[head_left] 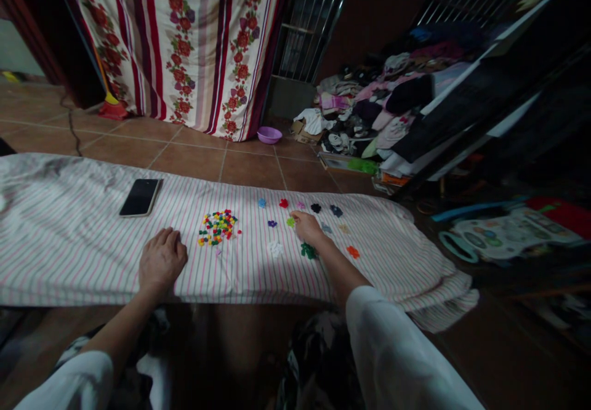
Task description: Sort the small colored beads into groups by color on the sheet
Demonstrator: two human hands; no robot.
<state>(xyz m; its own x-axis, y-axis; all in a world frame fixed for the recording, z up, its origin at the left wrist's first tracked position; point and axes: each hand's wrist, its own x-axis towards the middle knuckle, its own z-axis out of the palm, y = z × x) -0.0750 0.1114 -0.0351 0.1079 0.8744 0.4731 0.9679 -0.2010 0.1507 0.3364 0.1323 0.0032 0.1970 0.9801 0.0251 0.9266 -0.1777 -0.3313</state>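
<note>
My right hand (307,226) reaches over the striped cloth (249,274), thumb and fingertips pinched together beside a small light green cluster (290,222). Whatever sits between those fingertips is too small to make out. Around it lie small piles sorted by colour: red (283,203), black (316,208), purple (272,223), white (276,249), dark green (308,250) and orange (353,252), among others. My left hand (162,257) rests palm down on the cloth, its thumb apart from the loosely bent fingers, holding nothing. To its right is a heap of mixed coloured small pieces (218,228).
A dark-screened phone (140,197) lies at the left on the cloth. Beyond the cloth are a floral curtain (194,47), a purple basin (269,135) and a red broom (113,109) on the tiled floor. A pile of clothes (369,105) stands at the back right.
</note>
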